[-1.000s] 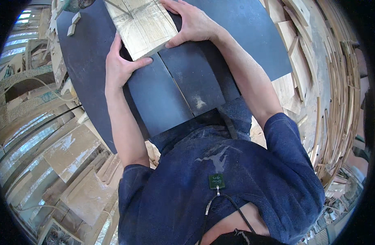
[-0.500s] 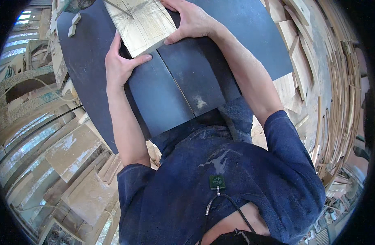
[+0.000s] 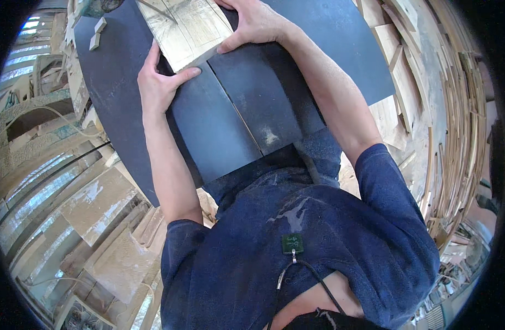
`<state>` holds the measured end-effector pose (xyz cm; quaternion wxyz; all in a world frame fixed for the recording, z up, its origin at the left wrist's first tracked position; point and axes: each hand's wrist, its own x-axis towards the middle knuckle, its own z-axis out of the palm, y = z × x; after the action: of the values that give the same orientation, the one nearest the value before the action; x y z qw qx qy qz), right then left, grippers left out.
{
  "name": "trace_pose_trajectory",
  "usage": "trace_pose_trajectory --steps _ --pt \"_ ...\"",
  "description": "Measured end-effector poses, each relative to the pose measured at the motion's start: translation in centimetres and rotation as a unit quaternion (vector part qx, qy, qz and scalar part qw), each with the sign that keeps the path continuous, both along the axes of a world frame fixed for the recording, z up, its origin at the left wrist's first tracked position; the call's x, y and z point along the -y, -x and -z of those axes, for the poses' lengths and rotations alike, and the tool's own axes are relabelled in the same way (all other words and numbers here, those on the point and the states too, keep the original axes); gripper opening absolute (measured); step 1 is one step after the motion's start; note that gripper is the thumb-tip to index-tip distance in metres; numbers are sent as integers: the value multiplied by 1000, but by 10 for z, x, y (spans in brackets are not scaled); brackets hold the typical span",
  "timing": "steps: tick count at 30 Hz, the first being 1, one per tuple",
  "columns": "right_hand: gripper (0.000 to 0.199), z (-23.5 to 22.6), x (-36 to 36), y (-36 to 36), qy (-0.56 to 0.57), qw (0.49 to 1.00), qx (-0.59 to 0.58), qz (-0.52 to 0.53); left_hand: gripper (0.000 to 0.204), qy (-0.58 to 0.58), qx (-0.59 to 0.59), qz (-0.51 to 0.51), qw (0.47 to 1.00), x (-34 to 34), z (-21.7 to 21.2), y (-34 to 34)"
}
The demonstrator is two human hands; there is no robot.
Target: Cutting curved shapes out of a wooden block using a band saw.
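A pale block of wood (image 3: 193,34) with pencil-like lines on its top lies on a dark, smooth machine table (image 3: 112,91). My left hand (image 3: 158,88) holds its left side, the thumb against the near end. My right hand (image 3: 257,23) grips the right side, thumb at the near right corner. A thin dark strip (image 3: 165,12), perhaps a saw blade, meets the top of the block near the upper edge of the view. From the block toward my body runs a narrow slot (image 3: 233,104) in the table. The block's far end is out of view.
Two small wood offcuts (image 3: 97,34) lie at the table's far left. A dark machine part (image 3: 101,6) hangs over the top left. Boards (image 3: 403,71) and long thin strips (image 3: 467,121) are stacked on the right. Dusty planks (image 3: 98,203) lie on the left.
Both hands and the block have shifted slightly away from my body, toward the thin strip. My grip looks the same.
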<state>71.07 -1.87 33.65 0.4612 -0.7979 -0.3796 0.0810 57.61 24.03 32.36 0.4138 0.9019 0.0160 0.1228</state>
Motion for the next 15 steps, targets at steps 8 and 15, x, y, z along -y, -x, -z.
trace_pose_trajectory --steps 8,15 --pt "129 9 -4 -8 -11 1000 23 -3 108 8 3 -19 1000 -2 6 -1" --pt "127 14 -6 -8 -43 999 30 7 104 28 1 -40 999 -5 15 -4"
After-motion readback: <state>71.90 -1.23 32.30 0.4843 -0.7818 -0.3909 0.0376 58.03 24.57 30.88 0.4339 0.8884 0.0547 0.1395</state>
